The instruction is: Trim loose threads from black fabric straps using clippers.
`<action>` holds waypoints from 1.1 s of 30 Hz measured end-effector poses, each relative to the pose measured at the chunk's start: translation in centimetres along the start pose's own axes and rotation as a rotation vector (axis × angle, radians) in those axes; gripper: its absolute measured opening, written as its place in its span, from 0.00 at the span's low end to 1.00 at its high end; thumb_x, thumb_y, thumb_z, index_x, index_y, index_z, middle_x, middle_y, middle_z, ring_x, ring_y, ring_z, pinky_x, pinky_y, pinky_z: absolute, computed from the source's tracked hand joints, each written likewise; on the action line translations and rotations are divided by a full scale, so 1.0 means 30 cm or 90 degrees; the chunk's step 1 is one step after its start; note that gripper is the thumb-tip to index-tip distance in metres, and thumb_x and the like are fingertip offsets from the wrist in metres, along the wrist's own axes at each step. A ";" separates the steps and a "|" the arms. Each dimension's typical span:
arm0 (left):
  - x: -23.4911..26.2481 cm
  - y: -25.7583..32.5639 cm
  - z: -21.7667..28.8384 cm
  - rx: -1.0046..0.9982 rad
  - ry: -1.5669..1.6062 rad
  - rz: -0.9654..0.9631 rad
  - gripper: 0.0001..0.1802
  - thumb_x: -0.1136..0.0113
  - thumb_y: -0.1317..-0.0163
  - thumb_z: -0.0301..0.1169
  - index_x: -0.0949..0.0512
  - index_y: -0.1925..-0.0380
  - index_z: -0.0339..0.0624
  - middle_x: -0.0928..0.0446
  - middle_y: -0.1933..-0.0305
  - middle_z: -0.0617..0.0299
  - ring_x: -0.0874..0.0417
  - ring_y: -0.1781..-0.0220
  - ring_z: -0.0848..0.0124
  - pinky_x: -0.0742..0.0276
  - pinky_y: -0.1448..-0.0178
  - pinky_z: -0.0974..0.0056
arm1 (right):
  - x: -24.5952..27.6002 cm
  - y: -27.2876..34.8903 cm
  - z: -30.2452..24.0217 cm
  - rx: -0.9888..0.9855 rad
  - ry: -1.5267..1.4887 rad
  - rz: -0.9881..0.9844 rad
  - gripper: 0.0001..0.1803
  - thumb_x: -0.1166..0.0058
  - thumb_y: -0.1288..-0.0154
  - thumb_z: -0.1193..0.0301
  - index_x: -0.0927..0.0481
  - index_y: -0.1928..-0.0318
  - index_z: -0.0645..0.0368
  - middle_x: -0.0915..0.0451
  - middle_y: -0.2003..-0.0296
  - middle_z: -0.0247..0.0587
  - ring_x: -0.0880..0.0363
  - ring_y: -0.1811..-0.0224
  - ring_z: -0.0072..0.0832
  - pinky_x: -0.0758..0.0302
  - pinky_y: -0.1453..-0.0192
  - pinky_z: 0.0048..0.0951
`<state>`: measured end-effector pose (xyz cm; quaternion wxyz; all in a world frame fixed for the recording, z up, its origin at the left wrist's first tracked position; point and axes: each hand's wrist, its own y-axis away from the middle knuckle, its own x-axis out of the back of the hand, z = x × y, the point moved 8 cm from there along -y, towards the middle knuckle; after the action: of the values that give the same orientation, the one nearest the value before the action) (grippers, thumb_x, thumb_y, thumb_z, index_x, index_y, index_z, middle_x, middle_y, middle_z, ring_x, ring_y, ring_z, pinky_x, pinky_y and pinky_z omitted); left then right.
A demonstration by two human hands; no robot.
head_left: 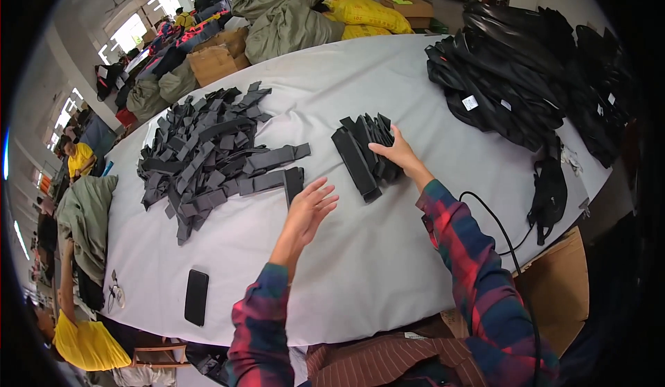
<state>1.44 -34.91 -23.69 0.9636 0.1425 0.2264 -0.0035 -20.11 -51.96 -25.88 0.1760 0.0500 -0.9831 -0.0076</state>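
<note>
In the head view, the right hand [395,151] is lying against the right side of a stack of black strips [354,164] midway across the table [402,262], thumb and forefinger standing wide apart; whether it is gripping cannot be told. The left hand [305,212] is hovering with fingers loosely parted, just beside a dark strip [294,181], while a heap of dark grey strips [208,148] is lying farther left.

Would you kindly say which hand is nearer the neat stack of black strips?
Right. The right hand is at the right side of the stack of black strips; the left hand is apart from it, to the left.
</note>
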 end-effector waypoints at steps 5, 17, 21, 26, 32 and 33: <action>0.081 -0.319 -0.163 0.052 0.027 0.138 0.30 0.47 0.35 0.37 0.41 0.38 0.35 0.31 0.42 0.48 0.26 0.45 0.58 0.27 0.44 0.60 | -0.074 -0.055 0.006 0.037 0.055 -0.065 0.62 0.30 0.62 0.58 0.55 0.30 0.62 0.32 0.41 0.59 0.32 0.39 0.45 0.34 0.37 0.34; -0.088 -0.416 -0.135 -0.006 0.067 -0.003 0.31 0.30 0.48 0.45 0.27 0.50 0.38 0.24 0.54 0.61 0.24 0.54 0.70 0.30 0.45 0.64 | -0.206 0.153 -0.053 0.034 -0.101 -0.336 0.39 0.37 0.56 0.71 0.35 0.40 0.65 0.24 0.52 0.43 0.26 0.51 0.29 0.31 0.45 0.27; -0.098 -0.307 -0.063 -0.066 0.023 -0.011 0.32 0.27 0.52 0.39 0.33 0.51 0.39 0.28 0.58 0.62 0.26 0.55 0.72 0.28 0.49 0.65 | -0.234 0.280 -0.153 0.155 0.048 -0.236 0.33 0.44 0.56 0.71 0.33 0.45 0.65 0.26 0.55 0.54 0.26 0.52 0.45 0.30 0.46 0.36; -0.012 -0.105 0.008 -0.078 0.077 0.039 0.25 0.29 0.51 0.33 0.31 0.56 0.38 0.26 0.61 0.61 0.23 0.63 0.73 0.23 0.59 0.67 | -0.331 0.455 -0.305 0.315 0.186 -0.188 0.35 0.42 0.52 0.68 0.35 0.43 0.66 0.37 0.46 0.55 0.30 0.48 0.50 0.28 0.47 0.40; 0.183 0.277 0.128 -0.167 0.110 0.130 0.25 0.34 0.48 0.32 0.28 0.52 0.31 0.22 0.57 0.54 0.18 0.59 0.66 0.18 0.55 0.62 | -0.496 0.695 -0.485 0.457 0.052 -0.458 0.40 0.41 0.42 0.61 0.43 0.34 0.64 0.43 0.40 0.53 0.31 0.45 0.47 0.28 0.44 0.37; 0.210 0.338 0.142 -0.185 0.118 0.149 0.27 0.34 0.48 0.33 0.29 0.50 0.31 0.22 0.55 0.53 0.18 0.59 0.65 0.18 0.56 0.62 | -0.519 0.732 -0.511 0.470 0.012 -0.496 0.38 0.41 0.41 0.62 0.41 0.34 0.62 0.43 0.39 0.52 0.32 0.43 0.47 0.29 0.44 0.36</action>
<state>9.67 -25.99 -20.02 0.9430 0.0271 0.2939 0.1540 -2.37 -28.49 -16.17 0.1396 0.4700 -0.8272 0.2744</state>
